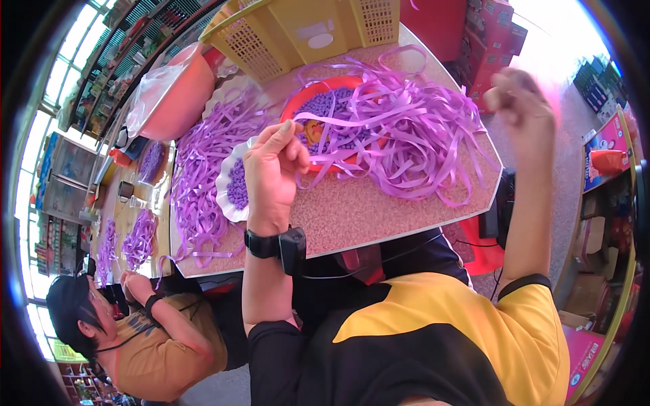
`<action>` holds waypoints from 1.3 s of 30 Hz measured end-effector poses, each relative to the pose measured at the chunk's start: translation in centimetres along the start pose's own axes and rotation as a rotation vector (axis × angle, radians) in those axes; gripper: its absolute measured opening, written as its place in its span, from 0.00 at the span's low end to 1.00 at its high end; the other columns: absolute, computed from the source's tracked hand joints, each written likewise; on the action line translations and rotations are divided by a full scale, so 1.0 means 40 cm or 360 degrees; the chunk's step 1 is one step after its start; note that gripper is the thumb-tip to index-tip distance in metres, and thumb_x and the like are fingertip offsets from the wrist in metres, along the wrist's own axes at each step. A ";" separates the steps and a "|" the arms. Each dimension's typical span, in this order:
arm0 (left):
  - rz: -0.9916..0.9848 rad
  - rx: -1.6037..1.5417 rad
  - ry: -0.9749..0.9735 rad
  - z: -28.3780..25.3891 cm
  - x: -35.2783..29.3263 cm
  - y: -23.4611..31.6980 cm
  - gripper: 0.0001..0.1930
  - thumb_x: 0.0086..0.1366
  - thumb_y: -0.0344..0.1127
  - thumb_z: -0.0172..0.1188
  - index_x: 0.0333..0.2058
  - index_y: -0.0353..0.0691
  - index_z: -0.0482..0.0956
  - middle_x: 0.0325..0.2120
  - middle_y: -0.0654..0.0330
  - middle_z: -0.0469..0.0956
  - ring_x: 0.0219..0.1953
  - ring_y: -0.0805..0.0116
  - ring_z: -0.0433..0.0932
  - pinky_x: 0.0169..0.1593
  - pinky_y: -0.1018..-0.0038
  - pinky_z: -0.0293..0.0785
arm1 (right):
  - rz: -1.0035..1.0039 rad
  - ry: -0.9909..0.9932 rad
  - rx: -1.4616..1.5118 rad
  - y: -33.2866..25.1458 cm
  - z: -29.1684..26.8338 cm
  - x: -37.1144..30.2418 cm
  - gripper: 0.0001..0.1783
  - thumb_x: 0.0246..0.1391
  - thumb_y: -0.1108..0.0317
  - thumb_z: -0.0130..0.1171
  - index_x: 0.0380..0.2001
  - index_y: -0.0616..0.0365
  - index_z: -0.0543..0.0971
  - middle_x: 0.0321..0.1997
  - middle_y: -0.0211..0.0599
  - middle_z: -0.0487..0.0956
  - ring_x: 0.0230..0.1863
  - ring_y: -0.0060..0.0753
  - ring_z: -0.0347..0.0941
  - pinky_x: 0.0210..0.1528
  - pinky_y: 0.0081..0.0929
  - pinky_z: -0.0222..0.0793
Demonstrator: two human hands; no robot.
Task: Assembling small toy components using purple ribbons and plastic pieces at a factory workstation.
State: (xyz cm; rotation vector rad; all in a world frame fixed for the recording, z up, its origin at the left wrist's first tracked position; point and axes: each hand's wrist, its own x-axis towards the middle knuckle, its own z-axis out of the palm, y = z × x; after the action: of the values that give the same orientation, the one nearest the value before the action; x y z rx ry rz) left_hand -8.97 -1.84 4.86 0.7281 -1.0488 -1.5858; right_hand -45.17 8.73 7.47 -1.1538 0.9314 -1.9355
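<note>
My left hand [271, 169] pinches one end of a purple ribbon strip [338, 120] above the speckled table [365, 213]. My right hand [518, 95] is raised off the table's right edge, fingers closed; the picture is too blurred there to tell whether it holds the other end. A large tangle of purple ribbons [413, 128] lies over an orange plate [301, 108] that holds small folded purple pieces. A white scalloped dish [227, 199] with more purple pieces sits right beside my left hand.
A yellow plastic basket [298, 30] stands at the table's far edge, a pink basin [179, 95] to its left. More ribbons [200, 169] cover the table's left side. Another person [128, 325] sits at lower left by a second table with ribbon piles [139, 237].
</note>
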 end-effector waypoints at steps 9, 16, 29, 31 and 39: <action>0.0278 0.0610 -0.0369 0.070 0.015 0.268 0.11 0.64 0.36 0.64 0.34 0.31 0.81 0.16 0.65 0.68 0.19 0.74 0.72 0.21 0.80 0.63 | 0.0711 -0.1018 -0.0044 0.106 0.213 -0.086 0.05 0.53 0.76 0.58 0.34 0.64 0.80 0.26 0.33 0.79 0.24 0.21 0.75 0.26 0.17 0.66; 0.1221 0.1982 0.1030 -0.424 0.199 0.618 0.08 0.60 0.32 0.65 0.35 0.35 0.85 0.27 0.62 0.82 0.30 0.76 0.76 0.37 0.76 0.71 | 0.0630 -0.0353 0.0246 0.116 0.093 -0.048 0.05 0.59 0.74 0.55 0.33 0.63 0.78 0.20 0.30 0.74 0.16 0.17 0.68 0.18 0.15 0.54; 0.0171 0.2274 -0.0516 -0.152 0.233 0.051 0.10 0.50 0.30 0.66 0.33 0.34 0.85 0.27 0.56 0.83 0.31 0.69 0.81 0.38 0.74 0.75 | 0.0332 -0.0721 -0.0294 0.086 0.276 -0.067 0.03 0.55 0.77 0.62 0.33 0.64 0.81 0.29 0.28 0.78 0.27 0.16 0.71 0.31 0.15 0.68; 0.0612 0.2885 -0.0614 -0.159 0.257 -0.005 0.09 0.47 0.29 0.65 0.31 0.36 0.85 0.28 0.53 0.82 0.32 0.62 0.82 0.38 0.70 0.76 | 0.0308 -0.0702 -0.0246 0.095 0.277 -0.071 0.03 0.55 0.77 0.62 0.33 0.64 0.81 0.29 0.28 0.78 0.27 0.16 0.71 0.31 0.15 0.68; 0.0629 0.2859 -0.0646 -0.149 0.272 -0.036 0.10 0.47 0.29 0.64 0.31 0.37 0.83 0.30 0.50 0.80 0.34 0.53 0.80 0.39 0.64 0.75 | 0.0448 -0.0530 -0.0143 0.123 0.248 -0.070 0.03 0.55 0.76 0.62 0.33 0.63 0.81 0.28 0.28 0.79 0.27 0.16 0.71 0.31 0.15 0.68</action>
State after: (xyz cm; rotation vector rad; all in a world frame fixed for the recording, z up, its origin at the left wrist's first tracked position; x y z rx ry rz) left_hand -7.31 -13.77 1.63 1.1583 -2.6804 -0.0467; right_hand -34.15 6.31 5.65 -1.2732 0.9467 -1.4383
